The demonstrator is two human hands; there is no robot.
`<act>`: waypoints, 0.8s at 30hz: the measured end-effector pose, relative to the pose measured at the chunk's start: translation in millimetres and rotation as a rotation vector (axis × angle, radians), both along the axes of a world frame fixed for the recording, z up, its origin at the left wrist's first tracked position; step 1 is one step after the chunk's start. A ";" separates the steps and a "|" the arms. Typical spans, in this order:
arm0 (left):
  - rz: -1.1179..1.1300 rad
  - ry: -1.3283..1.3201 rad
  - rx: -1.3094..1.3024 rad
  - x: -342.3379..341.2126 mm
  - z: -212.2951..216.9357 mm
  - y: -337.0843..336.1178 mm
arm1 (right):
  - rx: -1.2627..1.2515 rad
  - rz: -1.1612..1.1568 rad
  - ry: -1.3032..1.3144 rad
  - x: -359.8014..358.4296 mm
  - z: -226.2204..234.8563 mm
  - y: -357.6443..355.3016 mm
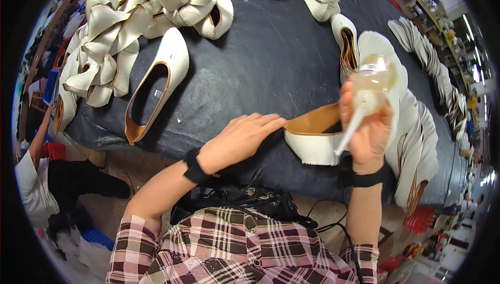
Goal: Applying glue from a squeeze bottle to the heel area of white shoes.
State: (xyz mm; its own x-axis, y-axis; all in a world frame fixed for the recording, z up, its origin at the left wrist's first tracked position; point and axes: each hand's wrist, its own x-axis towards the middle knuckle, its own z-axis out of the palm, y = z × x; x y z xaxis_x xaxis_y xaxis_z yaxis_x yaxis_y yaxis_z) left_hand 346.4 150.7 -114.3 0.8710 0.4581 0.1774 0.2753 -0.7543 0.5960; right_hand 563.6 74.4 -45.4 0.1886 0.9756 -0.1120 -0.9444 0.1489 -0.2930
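Note:
My right hand (370, 135) grips a clear squeeze bottle (379, 73) with pale yellowish contents. Its long white nozzle (350, 130) points down toward me, over the right part of a white shoe upper (311, 147) with a tan lining. Bottle and fingers hide much of that upper. My left hand (245, 140) has its fingertips closed on the upper's left edge. Farther left, another white shoe upper (176, 60) lies alone, its toe pointing away from me and its opening showing the dark table.
Heaped white uppers (109, 34) cover the back left of the black table (255, 60). Overlapping uppers (411, 127) line the right side, with another row (427, 49) beyond. A person (39, 180) is at the far left; a red basket (420, 218) stands below right.

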 end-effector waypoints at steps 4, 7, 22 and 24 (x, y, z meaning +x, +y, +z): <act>-0.151 -0.018 0.102 19.0 -21.1 -0.9 | 0.029 -0.212 -0.069 13.4 5.6 -54.5; -0.270 -0.038 0.065 34.0 -26.6 8.4 | 0.002 -0.330 -0.117 14.9 2.3 -95.4; 0.067 -0.507 -1.025 -0.8 74.5 -11.4 | -0.049 -0.178 -0.118 -11.0 -15.8 -127.7; 0.040 -0.713 -1.198 -4.1 84.0 -24.6 | -0.090 -0.058 -0.087 -16.7 -22.3 -119.7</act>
State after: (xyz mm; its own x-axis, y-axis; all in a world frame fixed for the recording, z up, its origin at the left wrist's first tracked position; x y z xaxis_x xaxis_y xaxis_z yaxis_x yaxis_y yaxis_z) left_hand 342.3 126.1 -30.3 0.7426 0.6671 0.0591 -0.3483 0.3093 0.8849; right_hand 546.9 -45.3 -67.7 0.2575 0.9496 -0.1791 -0.9053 0.1722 -0.3884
